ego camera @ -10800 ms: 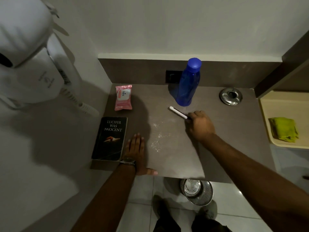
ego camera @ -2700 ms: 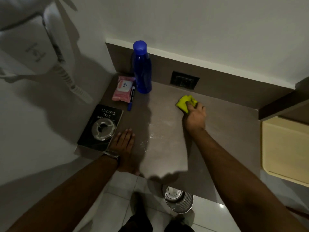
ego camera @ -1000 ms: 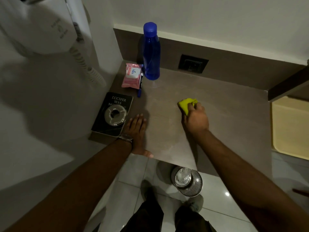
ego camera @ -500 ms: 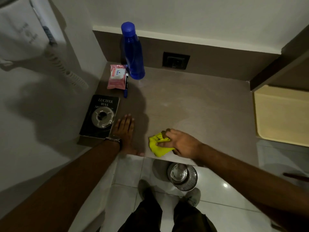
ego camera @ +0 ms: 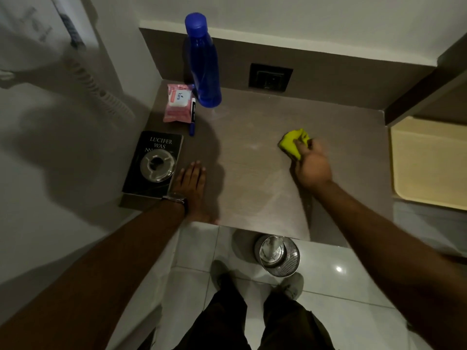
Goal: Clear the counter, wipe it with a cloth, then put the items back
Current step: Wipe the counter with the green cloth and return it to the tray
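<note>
Right hand (ego camera: 312, 168) fingers clenched on yellow cloth (ego camera: 293, 142), bunched ahead of fingertips on counter (ego camera: 252, 173); long axis ran far-right to near-left. Left hand (ego camera: 190, 183) flat, fingers released, pointing away, beside book (ego camera: 151, 165).

Crumpled yellow-green cleaning cloth (ego camera: 293, 142), bunched under the right hand's (ego camera: 312, 165) fingertips, pressed on the brown matte stone-look counter (ego camera: 252, 173). Black paperback book (ego camera: 153, 164) just left of the flat left hand (ego camera: 192, 184), round steel ashtray (ego camera: 158, 165) on its cover. Beyond that hand: pink wipes packet (ego camera: 177, 103), blue-capped marker pen (ego camera: 192, 116) beside it, upright translucent blue plastic bottle (ego camera: 204, 64).
</note>
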`<state>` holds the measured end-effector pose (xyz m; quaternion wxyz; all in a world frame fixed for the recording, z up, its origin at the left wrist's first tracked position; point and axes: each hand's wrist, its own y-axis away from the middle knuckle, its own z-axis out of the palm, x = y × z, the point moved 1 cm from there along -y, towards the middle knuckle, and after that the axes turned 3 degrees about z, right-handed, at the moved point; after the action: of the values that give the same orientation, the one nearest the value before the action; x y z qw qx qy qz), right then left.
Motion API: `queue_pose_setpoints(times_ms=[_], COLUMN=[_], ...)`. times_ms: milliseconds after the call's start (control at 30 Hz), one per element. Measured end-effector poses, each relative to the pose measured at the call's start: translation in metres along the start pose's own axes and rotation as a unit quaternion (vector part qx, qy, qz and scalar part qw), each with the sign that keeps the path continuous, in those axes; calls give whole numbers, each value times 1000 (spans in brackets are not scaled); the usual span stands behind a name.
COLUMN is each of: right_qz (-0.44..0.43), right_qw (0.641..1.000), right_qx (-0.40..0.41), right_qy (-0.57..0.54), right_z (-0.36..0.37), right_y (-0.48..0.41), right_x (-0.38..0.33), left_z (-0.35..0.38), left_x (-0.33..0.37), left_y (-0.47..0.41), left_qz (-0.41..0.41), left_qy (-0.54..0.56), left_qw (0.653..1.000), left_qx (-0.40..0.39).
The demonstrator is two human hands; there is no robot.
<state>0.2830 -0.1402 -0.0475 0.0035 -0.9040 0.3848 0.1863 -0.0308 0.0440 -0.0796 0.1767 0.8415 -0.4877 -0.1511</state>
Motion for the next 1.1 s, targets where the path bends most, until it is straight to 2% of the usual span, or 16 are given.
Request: queue_pose_setpoints(times_ms=[167, 333, 500, 600, 667, 733, 800, 900, 967, 1033, 1100], right_qz=[-96, -212, -166, -132, -31, 77, 121, 132, 124, 75, -16], right_qw=[994, 970, 967, 986, 999, 996, 991, 987, 990, 995, 997], right_qx=[-34, -105, -159, -65, 11, 37, 58, 83, 53, 3, -36], right_qy=[-31, -49, -105, -77, -41, -8, 2, -26, -52, -68, -73], right_z=[35, 57, 32, 4, -11, -16, -13, -1, 6, 15, 26], right_y=[95, 162, 147, 105, 68, 39, 22, 6, 3, 9, 25], right_x=[-46, -79, -60, -23, 10, 37, 46, 32, 8, -22, -57], left_z=[-8, -6, -7, -2, 1, 2, 3, 4, 3, 0, -5], left_x=[-2, 1, 2, -1, -4, -4, -3, -2, -1, -1, -1], left_y=[1, 5, 4, 0, -1, 0, 1, 4, 3, 1, 1], left_qz=[5, -1, 4, 12, 18, 19, 15, 12, 10, 6, 9], left_qy=[6, -7, 27, 4, 0, 1, 24, 67, 42, -2, 6], left_qw=[1000, 1000, 1000, 1000, 1000, 1000, 1000, 998, 999, 1000, 1000], left_qx=[-19, -13, 1, -23, -19, -6, 9, 17, 6, -7, -9])
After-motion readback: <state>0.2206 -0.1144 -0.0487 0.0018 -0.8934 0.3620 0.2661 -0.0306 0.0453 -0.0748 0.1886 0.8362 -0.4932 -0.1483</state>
